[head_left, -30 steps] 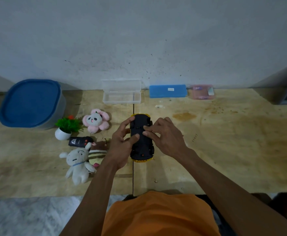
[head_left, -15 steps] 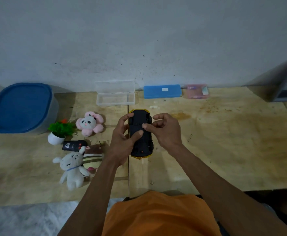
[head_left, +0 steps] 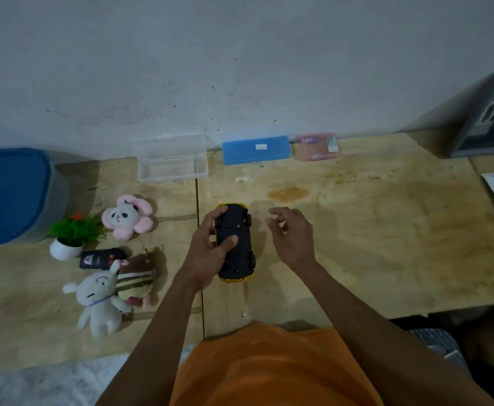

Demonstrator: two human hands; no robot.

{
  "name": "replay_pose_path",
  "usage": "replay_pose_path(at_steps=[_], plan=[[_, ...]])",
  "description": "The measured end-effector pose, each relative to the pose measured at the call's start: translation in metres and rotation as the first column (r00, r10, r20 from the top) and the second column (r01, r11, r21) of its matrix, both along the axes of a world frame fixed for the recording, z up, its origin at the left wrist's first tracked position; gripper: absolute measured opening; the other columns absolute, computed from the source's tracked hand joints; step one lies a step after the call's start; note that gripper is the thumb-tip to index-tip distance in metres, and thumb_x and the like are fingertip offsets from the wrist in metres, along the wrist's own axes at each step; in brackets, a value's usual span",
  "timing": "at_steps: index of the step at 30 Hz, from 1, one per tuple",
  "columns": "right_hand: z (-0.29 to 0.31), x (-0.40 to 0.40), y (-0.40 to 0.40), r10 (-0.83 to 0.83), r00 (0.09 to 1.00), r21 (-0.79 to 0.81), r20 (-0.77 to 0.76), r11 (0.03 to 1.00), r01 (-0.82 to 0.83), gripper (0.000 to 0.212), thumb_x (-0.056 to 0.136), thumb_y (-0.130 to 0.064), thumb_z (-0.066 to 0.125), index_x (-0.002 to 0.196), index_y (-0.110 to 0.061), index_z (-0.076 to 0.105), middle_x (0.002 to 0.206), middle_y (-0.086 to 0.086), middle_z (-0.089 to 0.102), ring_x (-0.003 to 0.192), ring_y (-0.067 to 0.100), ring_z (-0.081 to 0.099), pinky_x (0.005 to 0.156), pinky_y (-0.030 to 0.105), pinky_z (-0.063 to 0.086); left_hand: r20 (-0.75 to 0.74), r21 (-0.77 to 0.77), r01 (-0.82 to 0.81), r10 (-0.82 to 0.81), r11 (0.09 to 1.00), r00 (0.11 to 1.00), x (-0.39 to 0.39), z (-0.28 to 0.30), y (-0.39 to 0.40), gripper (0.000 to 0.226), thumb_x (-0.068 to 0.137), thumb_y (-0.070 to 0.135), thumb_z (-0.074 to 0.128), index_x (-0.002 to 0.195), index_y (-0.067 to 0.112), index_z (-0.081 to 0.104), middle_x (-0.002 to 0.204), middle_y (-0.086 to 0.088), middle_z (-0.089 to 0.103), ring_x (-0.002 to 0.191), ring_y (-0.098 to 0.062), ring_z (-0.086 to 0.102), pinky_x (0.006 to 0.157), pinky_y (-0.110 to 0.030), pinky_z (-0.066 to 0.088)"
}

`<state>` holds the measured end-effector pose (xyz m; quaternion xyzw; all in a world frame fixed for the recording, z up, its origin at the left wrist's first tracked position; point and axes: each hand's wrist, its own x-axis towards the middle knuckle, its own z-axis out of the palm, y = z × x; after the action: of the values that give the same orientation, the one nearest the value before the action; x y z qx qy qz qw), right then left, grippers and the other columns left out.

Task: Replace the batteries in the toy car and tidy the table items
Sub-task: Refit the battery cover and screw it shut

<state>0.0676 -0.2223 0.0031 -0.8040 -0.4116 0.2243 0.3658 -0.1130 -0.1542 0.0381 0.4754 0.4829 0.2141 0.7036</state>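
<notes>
The toy car lies belly-up on the table, near of the clear open case. The left hand grips it, thumb pressed on the dark underside. To open the battery cover cleanly, that clamp should stay firm while fingertips work the latch. The right hand hovers just right of the car, fingers loosely curled, holding nothing.

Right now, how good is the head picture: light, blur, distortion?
Head view: dim, flat light with soft shadows beside the car and plush toys; right hand is motion-blurred, left hand sharper; wide-angle bending curves the table edges; no glare.
</notes>
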Motion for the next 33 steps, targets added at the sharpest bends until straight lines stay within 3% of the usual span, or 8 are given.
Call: replay_pose_path(at_steps=[5, 11, 14, 17, 20, 23, 27, 33], plan=[[-0.027, 0.025, -0.019, 0.102, 0.99, -0.382, 0.096, 0.922, -0.058, 0.029, 0.089, -0.019, 0.067, 0.118, -0.02, 0.065, 0.108, 0.012, 0.064, 0.103, 0.033, 0.062, 0.076, 0.038, 0.056, -0.054, -0.03, -0.008, 0.006, 1.0, 0.999, 0.003, -0.009, 0.0, 0.061, 0.095, -0.002, 0.064, 0.141, 0.033, 0.048, 0.133, -0.016, 0.049, 0.106, -0.028, 0.064, 0.071, -0.033, 0.063], [-0.037, 0.024, -0.019, 0.07, 0.994, -0.441, 0.08, 0.897, -0.028, 0.03, 0.089, -0.01, 0.068, 0.118, -0.015, 0.063, 0.107, 0.015, 0.063, 0.097, 0.035, 0.063, 0.072, 0.032, 0.048, -0.075, -0.058, -0.033, 0.028, 0.998, 0.997, 0.001, -0.012, -0.002, 0.062, 0.094, -0.003, 0.064, 0.143, 0.032, 0.048, 0.132, -0.018, 0.051, 0.104, -0.03, 0.065, 0.068, -0.036, 0.063], [-0.03, 0.021, -0.008, 0.024, 0.999, -0.35, 0.026, 0.936, -0.013, 0.025, 0.09, -0.01, 0.067, 0.115, -0.007, 0.068, 0.1, 0.017, 0.07, 0.094, 0.032, 0.066, 0.076, 0.026, 0.048, -0.059, -0.065, -0.047, 0.043, 0.997, 0.997, -0.003, -0.011, -0.002, 0.063, 0.094, -0.005, 0.064, 0.143, 0.032, 0.048, 0.132, -0.017, 0.053, 0.102, -0.029, 0.067, 0.069, -0.037, 0.063], [0.011, 0.009, 0.011, -0.094, 0.987, -0.116, -0.134, 0.99, 0.078, 0.021, 0.098, -0.021, 0.061, 0.115, -0.01, 0.065, 0.084, 0.002, 0.069, 0.074, 0.017, 0.065, 0.064, 0.01, 0.043, -0.041, -0.062, -0.071, 0.069, 0.996, 0.997, -0.007, -0.009, -0.001, 0.063, 0.093, -0.005, 0.064, 0.14, 0.034, 0.051, 0.132, -0.015, 0.054, 0.103, -0.03, 0.068, 0.072, -0.042, 0.063], [0.052, -0.01, 0.031, -0.023, 0.953, 0.135, -0.303, 0.989, 0.067, 0.016, 0.103, -0.032, 0.053, 0.116, -0.025, 0.049, 0.083, 0.0, 0.07, 0.072, 0.014, 0.069, 0.069, 0.028, 0.058, -0.016, -0.053, -0.101, 0.1, 0.993, 0.995, -0.009, -0.004, 0.0, 0.064, 0.091, -0.005, 0.068, 0.139, 0.034, 0.052, 0.13, -0.013, 0.057, 0.102, -0.024, 0.069, 0.075, -0.042, 0.062], [0.076, -0.027, 0.043, 0.075, 0.92, 0.238, -0.384, 0.971, 0.02, 0.023, 0.102, -0.027, 0.055, 0.12, -0.028, 0.042, 0.092, 0.003, 0.071, 0.078, 0.012, 0.073, 0.074, 0.045, 0.062, 0.017, -0.011, -0.116, 0.116, 0.993, 0.993, -0.011, 0.002, 0.001, 0.068, 0.086, -0.003, 0.074, 0.139, 0.033, 0.052, 0.127, -0.007, 0.06, 0.1, -0.014, 0.07, 0.075, -0.037, 0.062], [0.086, -0.039, 0.047, 0.124, 0.924, 0.28, -0.362, 0.96, -0.019, 0.05, 0.093, -0.01, 0.068, 0.131, -0.027, 0.041, 0.097, -0.004, 0.069, 0.093, 0.01, 0.071, 0.081, 0.046, 0.061, 0.042, 0.035, -0.122, 0.121, 0.992, 0.992, -0.019, 0.008, 0.005, 0.068, 0.085, -0.007, 0.073, 0.136, 0.034, 0.056, 0.13, -0.005, 0.062, 0.11, -0.022, 0.067, 0.082, -0.039, 0.062], [0.086, -0.051, 0.047, 0.09, 0.929, 0.331, -0.359, 0.943, 0.036, 0.052, 0.092, -0.006, 0.067, 0.132, -0.027, 0.042, 0.096, -0.004, 0.07, 0.093, 0.012, 0.071, 0.084, 0.051, 0.059, 0.096, 0.018, -0.177, 0.175, 0.984, 0.98, -0.025, 0.014, 0.006, 0.069, 0.084, -0.015, 0.068, 0.133, 0.033, 0.06, 0.131, -0.007, 0.063, 0.111, -0.028, 0.067, 0.08, -0.037, 0.062]])
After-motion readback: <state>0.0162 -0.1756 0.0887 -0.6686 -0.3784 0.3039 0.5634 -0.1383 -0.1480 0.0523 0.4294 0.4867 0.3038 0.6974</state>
